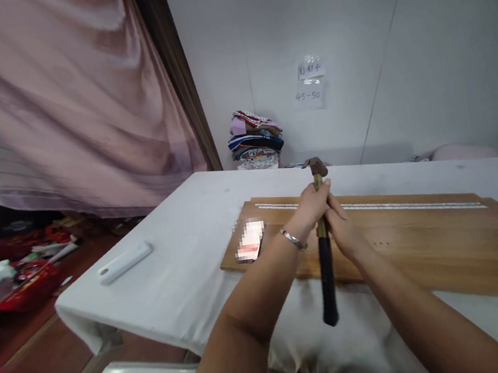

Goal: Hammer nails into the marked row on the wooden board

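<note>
A claw hammer [327,274] is held up over a brown wooden board [426,243], its metal head pointing away from me and its black grip toward me. My left hand [312,207], with a bracelet at the wrist, is closed around the handle just below the head. Pressed against the same stretch of handle, my right hand [340,223] is closed too; some of its fingers are hidden. Several small dark marks [381,243] show on the board. Two long white strips with fine markings [417,205] run along its far side.
On the board's left end lies a phone with a blurred screen [251,241]. A white long-handled object [125,262] rests on the white-covered table [182,238]. Folded cloths [256,139] are stacked by the wall. A red container [18,284] stands at left, below a pink curtain [80,92].
</note>
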Demonstrator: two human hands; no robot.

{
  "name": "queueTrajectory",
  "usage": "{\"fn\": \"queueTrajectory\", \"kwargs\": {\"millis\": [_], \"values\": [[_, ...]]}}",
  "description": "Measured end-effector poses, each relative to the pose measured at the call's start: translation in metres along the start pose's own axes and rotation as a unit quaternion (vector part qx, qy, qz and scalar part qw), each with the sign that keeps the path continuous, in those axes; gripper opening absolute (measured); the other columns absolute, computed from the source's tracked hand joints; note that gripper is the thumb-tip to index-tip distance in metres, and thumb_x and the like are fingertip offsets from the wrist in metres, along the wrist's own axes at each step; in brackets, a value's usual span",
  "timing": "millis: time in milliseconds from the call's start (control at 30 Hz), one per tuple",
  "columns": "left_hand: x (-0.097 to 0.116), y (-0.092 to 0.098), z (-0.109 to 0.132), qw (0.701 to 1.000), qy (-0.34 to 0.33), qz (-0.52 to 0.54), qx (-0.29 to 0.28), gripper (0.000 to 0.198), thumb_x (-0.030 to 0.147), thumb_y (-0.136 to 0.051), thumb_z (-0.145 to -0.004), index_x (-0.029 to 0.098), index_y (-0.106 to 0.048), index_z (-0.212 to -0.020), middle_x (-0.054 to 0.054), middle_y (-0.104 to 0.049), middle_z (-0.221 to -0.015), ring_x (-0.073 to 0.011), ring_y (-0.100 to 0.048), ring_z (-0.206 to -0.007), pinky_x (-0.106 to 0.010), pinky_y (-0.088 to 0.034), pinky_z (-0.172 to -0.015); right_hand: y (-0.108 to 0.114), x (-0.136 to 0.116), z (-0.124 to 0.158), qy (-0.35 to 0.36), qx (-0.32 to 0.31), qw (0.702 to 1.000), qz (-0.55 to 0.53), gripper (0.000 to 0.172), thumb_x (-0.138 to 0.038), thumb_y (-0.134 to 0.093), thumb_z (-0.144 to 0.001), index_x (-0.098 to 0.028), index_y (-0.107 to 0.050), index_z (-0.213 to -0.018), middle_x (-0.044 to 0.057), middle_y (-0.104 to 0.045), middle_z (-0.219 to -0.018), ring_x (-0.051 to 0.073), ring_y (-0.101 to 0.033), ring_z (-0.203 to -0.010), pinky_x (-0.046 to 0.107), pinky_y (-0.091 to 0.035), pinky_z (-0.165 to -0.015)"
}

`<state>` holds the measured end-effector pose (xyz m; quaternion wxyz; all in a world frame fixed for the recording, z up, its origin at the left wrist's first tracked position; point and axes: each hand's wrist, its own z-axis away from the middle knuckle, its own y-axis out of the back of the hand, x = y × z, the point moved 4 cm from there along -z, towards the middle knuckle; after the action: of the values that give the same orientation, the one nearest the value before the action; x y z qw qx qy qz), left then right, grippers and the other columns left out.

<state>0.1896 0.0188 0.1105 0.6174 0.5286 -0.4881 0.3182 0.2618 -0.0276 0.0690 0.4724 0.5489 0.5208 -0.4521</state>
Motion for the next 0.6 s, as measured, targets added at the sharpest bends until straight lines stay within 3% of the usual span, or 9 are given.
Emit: {"fn": "queueTrajectory", "kwargs": {"millis": [67, 133, 200, 267, 333, 400, 500, 600], "values": [[0.002, 0.013, 0.002, 1.000, -0.003, 0.016, -0.016, 0.034, 0.041, -0.042, -0.095, 0.013, -0.062, -0.094, -0.008, -0.066, -0.084, -0.0145, -0.059, -0.076, -0.026, -0.048, -0.069, -0.004, 0.000, 0.013, 0.051, -0.024, 0.998, 0.026, 0.070, -0.047, -0.053, -0.086, -0.029, -0.029, -0.150, 0.006, -0.057, -0.131, 0.023, -0.054, -0.115, 0.035, -0.048, -0.092], [0.001, 0.029, 0.008, 0.999, 0.003, 0.031, -0.043, 0.034, 0.041, -0.039, -0.095, 0.015, -0.061, -0.094, -0.003, -0.059, -0.069, -0.0130, -0.056, -0.062, -0.026, -0.046, -0.058, -0.004, 0.012, 0.040, 0.065, -0.091, 0.992, 0.064, 0.071, -0.043, -0.059, -0.085, -0.027, -0.033, -0.149, 0.009, -0.053, -0.137, 0.024, -0.053, -0.117, 0.037, -0.047, -0.094], [-0.003, 0.043, 0.016, 0.995, 0.029, 0.052, -0.076, 0.030, 0.042, -0.043, -0.093, 0.016, -0.058, -0.095, 0.002, -0.052, -0.061, -0.0093, -0.048, -0.048, -0.023, -0.040, -0.048, -0.002, 0.037, 0.072, 0.039, -0.145, 0.985, 0.085, 0.055, -0.043, -0.057, -0.087, -0.025, -0.051, -0.139, 0.010, -0.067, -0.109, 0.022, -0.061, -0.095, 0.035, -0.051, -0.083], [-0.010, 0.055, 0.024, 0.993, 0.061, 0.057, -0.085, 0.030, 0.043, -0.046, -0.091, 0.016, -0.056, -0.097, 0.004, -0.047, -0.058, -0.0071, -0.042, -0.044, -0.021, -0.036, -0.044, -0.005, 0.068, 0.105, -0.026, -0.248, 0.966, 0.069, 0.046, -0.045, -0.052, -0.088, -0.019, -0.064, -0.124, 0.004, -0.066, -0.074, 0.015, -0.058, -0.061, 0.029, -0.052, -0.061], [-0.017, 0.060, 0.032, 0.992, 0.073, 0.023, -0.099, 0.033, 0.045, -0.048, -0.089, 0.015, -0.056, -0.098, 0.005, -0.047, -0.057, -0.0071, -0.042, -0.044, -0.020, -0.035, -0.042, -0.007, 0.096, 0.127, -0.073, -0.293, 0.950, 0.077, 0.041, -0.043, -0.052, -0.088, -0.016, -0.072, -0.111, 0.002, -0.063, -0.066, 0.011, -0.052, -0.050, 0.024, -0.046, -0.050], [-0.026, 0.057, 0.040, 0.990, 0.082, -0.030, -0.113, 0.034, 0.049, -0.049, -0.087, 0.016, -0.057, -0.094, 0.005, -0.048, -0.056, -0.0072, -0.041, -0.042, -0.021, -0.035, -0.041, -0.007, 0.112, 0.135, -0.075, -0.294, 0.948, 0.095, 0.037, -0.038, -0.052, -0.087, -0.016, -0.073, -0.109, 0.001, -0.063, -0.064, 0.010, -0.051, -0.048, 0.022, -0.044, -0.048], [-0.043, 0.040, 0.053, 0.978, 0.133, -0.085, -0.134, 0.033, 0.048, -0.049, -0.086, 0.017, -0.053, -0.078, 0.003, -0.049, -0.057, -0.0075, -0.044, -0.044, -0.021, -0.037, -0.041, -0.009, 0.118, 0.131, 0.021, -0.277, 0.945, 0.171, 0.032, -0.026, -0.051, -0.086, -0.017, -0.075, -0.106, 0.004, -0.071, -0.072, 0.015, -0.061, -0.060, 0.025, -0.049, -0.060], [-0.055, 0.021, 0.059, 0.971, 0.158, -0.100, -0.151, 0.031, 0.046, -0.047, -0.087, 0.018, -0.051, -0.077, 0.003, -0.049, -0.059, -0.0074, -0.046, -0.046, -0.020, -0.038, -0.042, -0.010, 0.119, 0.128, 0.108, -0.281, 0.929, 0.213, 0.034, -0.019, -0.050, -0.081, -0.017, -0.076, -0.104, 0.009, -0.077, -0.087, 0.020, -0.069, -0.076, 0.029, -0.052, -0.072]]}}
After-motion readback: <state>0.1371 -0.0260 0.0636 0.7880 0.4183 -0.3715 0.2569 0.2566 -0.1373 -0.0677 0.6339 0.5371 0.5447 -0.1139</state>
